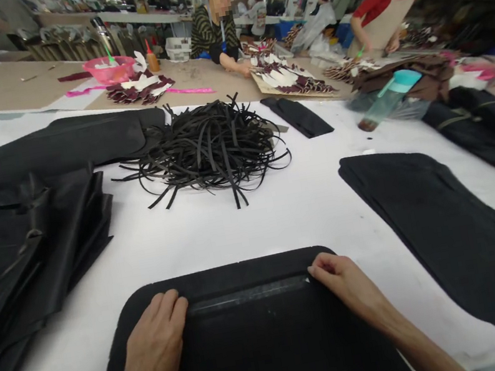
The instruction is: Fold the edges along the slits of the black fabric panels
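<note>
Both hands were on a black panel [276, 358], which lay flat directly before me on the white surface [236, 231]. At the left end of a shiny strip [247, 297] near the panel's far edge, my left hand [153, 347] rested with its fingers close together; its thumb was hidden, so I could not tell whether it pinched anything. At the strip's other end, my right hand [346, 280] had thumb and forefinger drawn toward each other; I could not confirm what, if anything, was between them.

Beyond the panel sat a loose heap of narrow black strips [216, 143]. To the left lay a pile of black pieces [16, 249], to the right a long black stack [450, 234]. A bottle with a turquoise lid [387, 99] stood tilted in my view, past that stack. Farther off, near a pink basin [108, 73], a co-worker in a striped top [211, 27] reached toward dark red and white pieces [288, 74].
</note>
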Demonstrator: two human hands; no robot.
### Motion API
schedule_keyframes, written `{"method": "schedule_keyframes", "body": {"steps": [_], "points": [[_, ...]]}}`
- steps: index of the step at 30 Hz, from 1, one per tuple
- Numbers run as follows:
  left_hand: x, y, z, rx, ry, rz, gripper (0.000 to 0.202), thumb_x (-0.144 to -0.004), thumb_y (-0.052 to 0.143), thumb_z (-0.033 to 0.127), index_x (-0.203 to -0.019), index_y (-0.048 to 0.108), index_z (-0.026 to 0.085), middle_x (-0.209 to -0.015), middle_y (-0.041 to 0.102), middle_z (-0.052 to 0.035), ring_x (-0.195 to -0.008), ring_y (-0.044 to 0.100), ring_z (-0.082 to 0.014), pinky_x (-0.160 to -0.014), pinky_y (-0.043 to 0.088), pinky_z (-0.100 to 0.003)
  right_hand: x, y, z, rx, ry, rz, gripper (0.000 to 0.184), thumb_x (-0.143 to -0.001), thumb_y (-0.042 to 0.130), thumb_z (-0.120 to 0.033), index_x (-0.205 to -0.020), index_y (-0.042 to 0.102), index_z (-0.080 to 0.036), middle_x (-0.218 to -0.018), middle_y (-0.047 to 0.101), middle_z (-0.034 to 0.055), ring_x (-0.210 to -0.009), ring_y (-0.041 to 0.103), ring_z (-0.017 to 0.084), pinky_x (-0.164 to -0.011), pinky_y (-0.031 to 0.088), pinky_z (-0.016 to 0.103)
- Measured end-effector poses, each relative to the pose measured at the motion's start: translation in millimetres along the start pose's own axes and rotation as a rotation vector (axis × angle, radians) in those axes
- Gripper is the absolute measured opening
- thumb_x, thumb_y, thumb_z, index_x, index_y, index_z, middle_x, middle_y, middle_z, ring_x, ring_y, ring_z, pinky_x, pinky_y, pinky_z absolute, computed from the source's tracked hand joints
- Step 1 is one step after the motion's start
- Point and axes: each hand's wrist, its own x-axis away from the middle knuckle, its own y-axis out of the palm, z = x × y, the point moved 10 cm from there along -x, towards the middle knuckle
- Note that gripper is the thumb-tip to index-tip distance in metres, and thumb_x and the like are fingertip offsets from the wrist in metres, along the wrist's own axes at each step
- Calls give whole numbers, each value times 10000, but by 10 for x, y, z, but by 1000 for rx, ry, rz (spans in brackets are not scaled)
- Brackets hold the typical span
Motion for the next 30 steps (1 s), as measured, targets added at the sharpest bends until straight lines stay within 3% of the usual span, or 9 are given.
{"method": "schedule_keyframes", "body": {"steps": [4,9,15,24,27,30], "points": [[139,131,80,-92,159,23,433,-772,349,-28,-1017,657,154,-1053,635,-97,-975,566,-235,-861,454,-331,27,-45,-15,97,23,52,231,-793,454,-359,-626,491,-204,-559,464,-47,-556,432,122,-530,310,238],[242,305,72,-198,110,-66,719,-701,370,-97,-1287,488,303,-1148,606,-89,-1036,550,-241,-850,465,-355,59,-67,-28,118,54,56,197,-784,463,-333,-644,517,-205,-584,496,-45,-580,465,125,-519,289,238],[245,393,138,-233,123,-143,772,-682,395,-86,-1326,412,340,-1129,602,-100,-1010,552,-267,-820,480,-379,76,-68,-50,184,75,82,195,-792,451,-310,-637,510,-209,-582,515,-40,-581,476,127,-515,278,239],[194,143,274,-285,142,-144,769,-689,428,-95,-1350,397,296,-1086,582,-105,-987,535,-263,-809,484,-363,81,-83,-94,400,29,146,182,-827,472,-307,-673,420,-226,-559,499,-37,-542,455,141,-514,261,257],[142,82,334,-323,117,-165,794,-707,420,-83,-1376,332,335,-1023,585,-99,-886,561,-244,-738,499,-349,151,-93,-218,602,-73,241,114,-868,455,-282,-770,462,-223,-650,549,-8,-565,485,160,-521,283,274],[82,56,413,-384,116,-179,799,-725,414,-62,-1382,293,376,-977,580,-99,-797,570,-238,-668,497,-348,307,92,-580,746,-348,310,173,-868,406,-101,-892,547,-199,-875,590,62,-741,547,199,-597,360,296]]}}
